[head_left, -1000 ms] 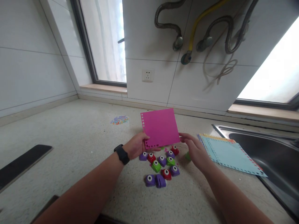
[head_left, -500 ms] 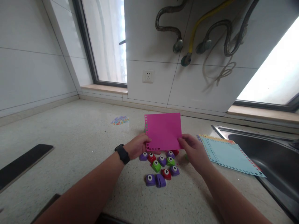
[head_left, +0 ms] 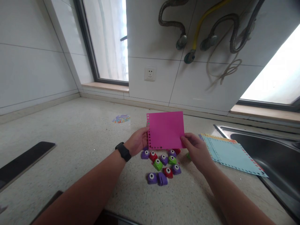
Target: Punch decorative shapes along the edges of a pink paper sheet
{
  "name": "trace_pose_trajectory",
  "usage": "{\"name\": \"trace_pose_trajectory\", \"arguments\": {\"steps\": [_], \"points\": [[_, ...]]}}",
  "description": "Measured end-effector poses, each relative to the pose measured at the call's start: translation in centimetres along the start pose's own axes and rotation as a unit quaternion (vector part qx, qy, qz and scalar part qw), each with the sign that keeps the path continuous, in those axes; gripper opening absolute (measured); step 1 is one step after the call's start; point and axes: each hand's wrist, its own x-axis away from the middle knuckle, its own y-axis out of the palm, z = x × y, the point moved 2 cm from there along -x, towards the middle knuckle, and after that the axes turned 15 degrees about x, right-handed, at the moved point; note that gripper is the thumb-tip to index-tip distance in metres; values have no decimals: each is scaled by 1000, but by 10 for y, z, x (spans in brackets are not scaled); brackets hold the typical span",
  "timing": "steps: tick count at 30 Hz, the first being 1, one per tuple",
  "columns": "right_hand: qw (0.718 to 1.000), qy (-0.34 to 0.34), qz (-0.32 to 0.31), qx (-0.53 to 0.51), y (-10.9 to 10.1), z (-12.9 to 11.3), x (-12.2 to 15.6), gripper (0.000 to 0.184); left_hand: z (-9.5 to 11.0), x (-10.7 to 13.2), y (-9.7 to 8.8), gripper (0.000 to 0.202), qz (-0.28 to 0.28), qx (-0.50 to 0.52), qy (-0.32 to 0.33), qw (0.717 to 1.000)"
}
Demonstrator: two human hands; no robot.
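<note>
A bright pink sheet of paper (head_left: 167, 130) is held up above the counter, with small shapes punched along its left edge and part of its bottom edge. My right hand (head_left: 195, 148) pinches its lower right side, thumb in front. At the left edge, my left hand (head_left: 139, 140), below a black watch, grips the sheet with some fingers hidden behind it. Just under the paper lie several small craft punches: a purple punch (head_left: 152, 178), a red punch (head_left: 168, 172), a green punch (head_left: 157, 164) and others.
Pale blue punched sheets (head_left: 234, 156) lie stacked on the right, over the edge of a steel sink (head_left: 276, 162). A pile of coloured paper bits (head_left: 121, 118) sits further back. A long dark flat object (head_left: 23, 162) rests at left. Hoses (head_left: 197, 31) hang on the wall.
My left hand has shifted up along the paper's left edge, and its thumb has moved from the front of the sheet to its edge. My right hand keeps its pinch.
</note>
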Motion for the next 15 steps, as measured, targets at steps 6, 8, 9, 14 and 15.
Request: {"name": "trace_pose_trajectory", "arguments": {"steps": [6, 8, 9, 14, 15], "points": [[1000, 2, 4, 1, 0, -2, 0, 32, 5, -1, 1, 30, 15, 0, 22, 1000], [1000, 3, 4, -6, 0, -5, 1, 32, 3, -1, -1, 29, 14, 1, 24, 1000], [1000, 4, 5, -10, -1, -7, 1, 32, 3, -1, -2, 28, 10, -1, 28, 1000], [999, 18, 9, -30, -2, -19, 4, 31, -3, 1, -6, 25, -28, -48, 36, 998], [999, 19, 9, -34, -2, -21, 4, 31, -4, 1, -7, 27, -31, -64, 30, 997]]}}
